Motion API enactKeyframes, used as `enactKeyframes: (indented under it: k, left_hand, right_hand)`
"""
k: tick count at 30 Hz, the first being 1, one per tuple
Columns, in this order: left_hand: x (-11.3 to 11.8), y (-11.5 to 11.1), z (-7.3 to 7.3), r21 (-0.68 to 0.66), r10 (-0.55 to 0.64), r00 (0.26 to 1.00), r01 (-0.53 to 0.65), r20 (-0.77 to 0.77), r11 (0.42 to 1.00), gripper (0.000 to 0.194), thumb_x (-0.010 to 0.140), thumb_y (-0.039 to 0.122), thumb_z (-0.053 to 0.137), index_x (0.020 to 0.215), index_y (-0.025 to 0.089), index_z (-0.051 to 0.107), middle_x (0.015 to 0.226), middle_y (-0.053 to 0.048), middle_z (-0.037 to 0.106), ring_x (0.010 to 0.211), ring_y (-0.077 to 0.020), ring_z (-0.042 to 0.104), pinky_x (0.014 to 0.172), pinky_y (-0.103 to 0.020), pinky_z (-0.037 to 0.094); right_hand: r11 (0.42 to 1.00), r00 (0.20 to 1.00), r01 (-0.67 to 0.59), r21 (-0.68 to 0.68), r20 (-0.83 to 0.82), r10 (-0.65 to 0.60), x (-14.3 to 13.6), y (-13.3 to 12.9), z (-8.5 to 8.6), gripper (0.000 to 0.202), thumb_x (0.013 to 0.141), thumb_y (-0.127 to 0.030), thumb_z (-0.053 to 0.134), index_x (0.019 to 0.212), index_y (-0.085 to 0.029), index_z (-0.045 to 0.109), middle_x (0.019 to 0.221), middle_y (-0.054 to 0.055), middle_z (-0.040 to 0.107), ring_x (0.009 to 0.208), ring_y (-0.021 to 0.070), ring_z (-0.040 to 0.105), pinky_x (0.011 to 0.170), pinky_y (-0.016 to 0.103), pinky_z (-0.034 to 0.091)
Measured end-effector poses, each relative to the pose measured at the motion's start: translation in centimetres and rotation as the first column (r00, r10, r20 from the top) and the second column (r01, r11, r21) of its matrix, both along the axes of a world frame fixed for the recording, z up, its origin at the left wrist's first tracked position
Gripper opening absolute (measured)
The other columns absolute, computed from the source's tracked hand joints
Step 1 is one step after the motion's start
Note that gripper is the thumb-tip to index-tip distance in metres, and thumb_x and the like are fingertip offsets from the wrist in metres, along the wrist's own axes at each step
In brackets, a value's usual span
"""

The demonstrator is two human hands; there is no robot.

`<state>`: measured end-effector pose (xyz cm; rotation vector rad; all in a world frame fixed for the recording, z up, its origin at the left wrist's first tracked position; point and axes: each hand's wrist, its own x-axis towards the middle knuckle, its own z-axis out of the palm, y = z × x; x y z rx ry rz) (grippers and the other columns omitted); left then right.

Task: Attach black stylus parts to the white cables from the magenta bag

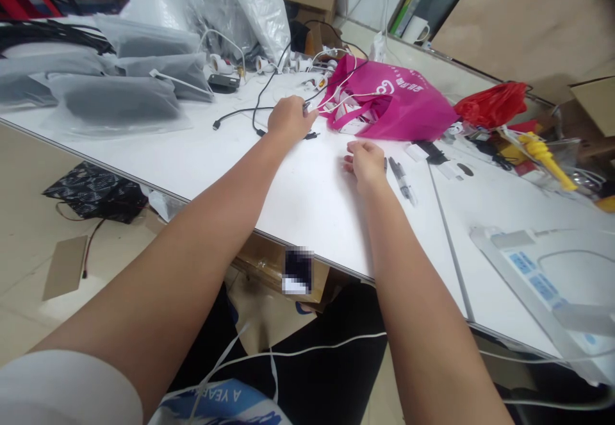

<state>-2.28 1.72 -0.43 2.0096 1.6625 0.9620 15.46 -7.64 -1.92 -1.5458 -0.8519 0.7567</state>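
Black cables (239, 112) lie on the white table, and my left hand (289, 118) is closed over part of them beside the pink bag. What exactly its fingers grip is partly hidden. My right hand (366, 161) hovers low over the table in front of the bag, fingers curled loosely and apart, with no object visible in them. The pink bag (418, 108) lies on its side, its mouth toward my hands, with white and red packages showing inside. Just right of my right hand are pens (402, 181) on the table.
Grey plastic pouches (120, 101) cover the left of the table (317, 200). White lamp sockets (263, 65) sit at the back. A red bag (492, 106) and a yellow tool (548, 159) lie at the right, near a plastic-wrapped white item (542, 284).
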Motion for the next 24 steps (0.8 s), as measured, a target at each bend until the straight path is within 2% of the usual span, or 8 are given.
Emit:
enactKeyframes:
  k: [4, 8, 11, 15, 19, 24]
  left_hand:
    - [1.3, -1.6, 0.4, 0.081, -0.111, 0.994, 0.111, 0.0, 0.991, 0.037, 0.108, 0.05, 0.057, 0.117, 0.022, 0.081, 0.101, -0.014, 0.078, 0.115, -0.0326, 0.068, 0.095, -0.039, 0.052]
    - [2.6, -2.9, 0.1, 0.098, -0.286, 0.947, 0.302, -0.146, 0.948, 0.038, 0.107, 0.047, 0.056, 0.112, 0.021, 0.084, 0.102, -0.014, 0.08, 0.111, -0.0318, 0.071, 0.096, -0.04, 0.052]
    - [2.8, -3.0, -0.6, 0.049, -0.337, 0.901, 0.363, -0.273, 0.931, 0.037, 0.102, 0.046, 0.063, 0.116, 0.019, 0.086, 0.11, -0.015, 0.081, 0.114, -0.034, 0.073, 0.1, -0.042, 0.053]
    - [2.1, -2.3, -1.1, 0.012, -0.297, 0.885, 0.322, -0.358, 0.947, 0.04, 0.095, 0.048, 0.073, 0.12, 0.018, 0.084, 0.124, -0.017, 0.08, 0.122, -0.0365, 0.071, 0.103, -0.043, 0.053]
    - [1.0, -1.6, -0.5, 0.002, -0.263, 0.904, 0.28, -0.337, 0.96, 0.039, 0.088, 0.047, 0.083, 0.114, 0.018, 0.083, 0.128, -0.016, 0.079, 0.124, -0.0363, 0.069, 0.107, -0.042, 0.052]
    - [0.2, -1.1, 0.6, 0.017, -0.149, 0.966, 0.156, -0.209, 0.988, 0.043, 0.101, 0.053, 0.067, 0.124, 0.02, 0.081, 0.127, -0.015, 0.079, 0.129, -0.035, 0.067, 0.112, -0.041, 0.049]
  right_hand:
    - [1.0, 1.0, 0.003, 0.0, 0.005, -0.003, 0.0, 0.0, 0.1, 0.009, 0.095, -0.015, 0.06, 0.089, -0.019, 0.065, 0.082, -0.002, 0.063, 0.065, 0.0084, 0.061, 0.052, 0.019, 0.049]
    - [1.0, 1.0, -0.005, 0.014, 0.018, 0.005, 0.0, 0.0, 0.0, 0.009, 0.094, -0.015, 0.06, 0.087, -0.019, 0.065, 0.084, -0.001, 0.064, 0.066, 0.0094, 0.062, 0.05, 0.021, 0.049]
    - [1.0, 1.0, -0.004, 0.012, 0.024, 0.004, 0.0, -0.1, 0.0, 0.009, 0.094, -0.016, 0.06, 0.087, -0.019, 0.065, 0.084, -0.001, 0.065, 0.066, 0.0094, 0.062, 0.05, 0.02, 0.048]
    - [1.0, 1.0, -0.002, -0.002, 0.027, 0.002, -0.1, -0.2, 0.1, 0.009, 0.094, -0.016, 0.06, 0.088, -0.019, 0.065, 0.083, -0.002, 0.065, 0.064, 0.0087, 0.062, 0.05, 0.02, 0.048]
    - [1.0, 1.0, -0.005, -0.005, 0.002, 0.005, 0.0, -0.2, 0.1, 0.008, 0.094, -0.016, 0.06, 0.089, -0.019, 0.065, 0.087, -0.002, 0.066, 0.065, 0.0081, 0.062, 0.052, 0.019, 0.049]
    - [1.0, 1.0, 0.005, -0.008, -0.003, -0.005, 0.1, 0.0, 0.0, 0.007, 0.092, -0.017, 0.061, 0.087, -0.019, 0.064, 0.086, -0.001, 0.065, 0.065, 0.0083, 0.062, 0.052, 0.019, 0.048]
